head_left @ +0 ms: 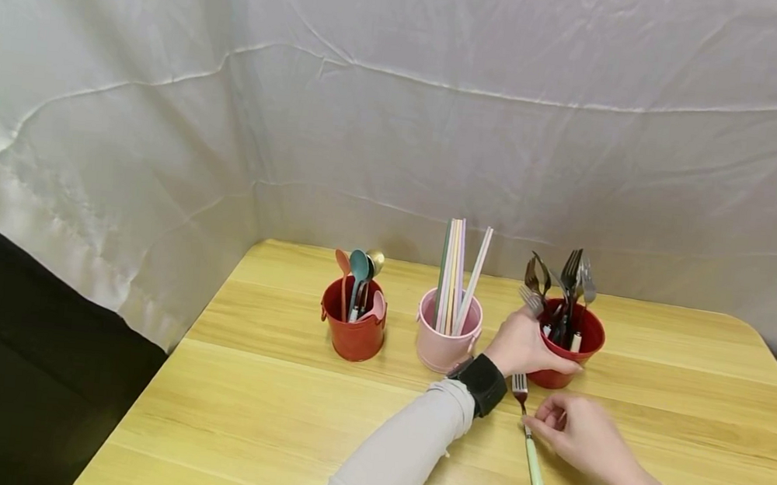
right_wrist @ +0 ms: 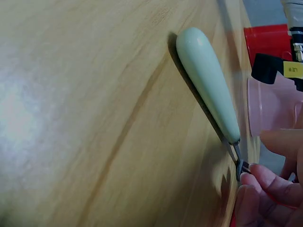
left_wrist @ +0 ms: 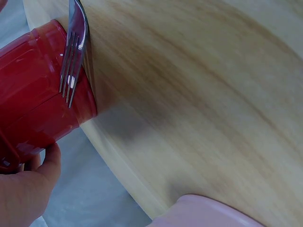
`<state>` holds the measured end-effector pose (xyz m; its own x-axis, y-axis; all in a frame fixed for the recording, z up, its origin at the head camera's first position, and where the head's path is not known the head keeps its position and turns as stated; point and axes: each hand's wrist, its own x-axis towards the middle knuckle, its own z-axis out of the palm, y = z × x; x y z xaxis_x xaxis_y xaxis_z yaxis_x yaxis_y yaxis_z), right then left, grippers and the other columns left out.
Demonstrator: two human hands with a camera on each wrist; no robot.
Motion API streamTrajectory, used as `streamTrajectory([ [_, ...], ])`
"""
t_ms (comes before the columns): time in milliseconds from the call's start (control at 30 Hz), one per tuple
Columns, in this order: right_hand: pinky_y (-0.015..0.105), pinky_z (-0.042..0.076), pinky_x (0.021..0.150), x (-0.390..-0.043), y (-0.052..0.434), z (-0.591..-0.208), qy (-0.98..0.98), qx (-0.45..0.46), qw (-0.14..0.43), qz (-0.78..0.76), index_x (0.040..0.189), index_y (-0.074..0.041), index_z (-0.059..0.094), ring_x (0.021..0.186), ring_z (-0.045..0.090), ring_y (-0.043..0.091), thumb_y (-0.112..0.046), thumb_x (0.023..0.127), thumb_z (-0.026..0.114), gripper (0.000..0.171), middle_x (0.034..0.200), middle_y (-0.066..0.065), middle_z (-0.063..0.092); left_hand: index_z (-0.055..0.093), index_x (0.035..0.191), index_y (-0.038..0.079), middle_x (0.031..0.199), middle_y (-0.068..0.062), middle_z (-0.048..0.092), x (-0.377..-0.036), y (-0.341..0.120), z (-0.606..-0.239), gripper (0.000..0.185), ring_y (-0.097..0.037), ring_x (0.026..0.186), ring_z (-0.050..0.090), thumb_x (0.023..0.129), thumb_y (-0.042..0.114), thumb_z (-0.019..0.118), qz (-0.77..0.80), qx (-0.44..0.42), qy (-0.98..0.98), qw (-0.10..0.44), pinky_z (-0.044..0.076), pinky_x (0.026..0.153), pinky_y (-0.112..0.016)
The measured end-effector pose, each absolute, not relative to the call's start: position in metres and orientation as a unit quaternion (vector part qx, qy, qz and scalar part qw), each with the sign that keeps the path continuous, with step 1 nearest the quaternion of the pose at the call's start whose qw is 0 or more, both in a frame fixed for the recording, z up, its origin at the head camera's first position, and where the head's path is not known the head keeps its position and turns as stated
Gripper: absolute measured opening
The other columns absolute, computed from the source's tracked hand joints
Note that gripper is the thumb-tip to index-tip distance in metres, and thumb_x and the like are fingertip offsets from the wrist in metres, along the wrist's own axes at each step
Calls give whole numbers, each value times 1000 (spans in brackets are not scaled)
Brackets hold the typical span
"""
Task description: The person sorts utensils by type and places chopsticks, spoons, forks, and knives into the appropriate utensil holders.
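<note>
My left hand (head_left: 522, 345) holds the right-hand red bucket (head_left: 553, 379) by its side, thumb near the front rim. Several forks (head_left: 571, 272) stand in that bucket, tines up. In the left wrist view the fingers of my left hand (left_wrist: 31, 189) curl against the red bucket (left_wrist: 42, 85). My right hand (head_left: 584, 437) pinches the metal neck of a fork with a pale green handle (head_left: 535, 475), its tines toward the bucket. The right wrist view shows the pale green handle (right_wrist: 208, 80) just over the table, thumb and fingertips (right_wrist: 265, 177) at the neck.
A pink bucket (head_left: 444, 349) with several straight sticks or straws (head_left: 453, 280) stands left of the held bucket. Farther left, another red bucket (head_left: 354, 341) holds several spoons (head_left: 359, 265). The wooden table (head_left: 259, 417) meets a pale cloth backdrop (head_left: 399, 134) behind the buckets.
</note>
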<state>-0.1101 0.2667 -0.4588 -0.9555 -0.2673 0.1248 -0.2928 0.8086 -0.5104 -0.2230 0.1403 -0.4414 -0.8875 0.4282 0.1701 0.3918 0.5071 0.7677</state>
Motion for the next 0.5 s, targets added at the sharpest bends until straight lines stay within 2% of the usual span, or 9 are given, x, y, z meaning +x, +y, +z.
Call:
streamTrajectory([
  [233, 18, 34, 54, -108, 265, -462, -956, 163, 6, 244, 68, -24, 58, 56, 40, -6, -30, 82, 82, 29, 60, -16, 50, 57, 135, 20, 124, 8, 71, -223, 140, -442, 83, -3, 111, 67, 65, 41, 95, 432, 231, 871, 23, 45, 88, -4],
  [500, 18, 32, 57, -102, 276, -464, -955, 160, -40, 248, 72, -20, 60, 58, 39, -5, -25, 83, 81, 24, 64, -13, 50, 56, 136, 20, 126, 8, 70, -221, 140, -443, 84, -7, 113, 67, 65, 41, 95, 446, 223, 866, 31, 47, 89, -7],
])
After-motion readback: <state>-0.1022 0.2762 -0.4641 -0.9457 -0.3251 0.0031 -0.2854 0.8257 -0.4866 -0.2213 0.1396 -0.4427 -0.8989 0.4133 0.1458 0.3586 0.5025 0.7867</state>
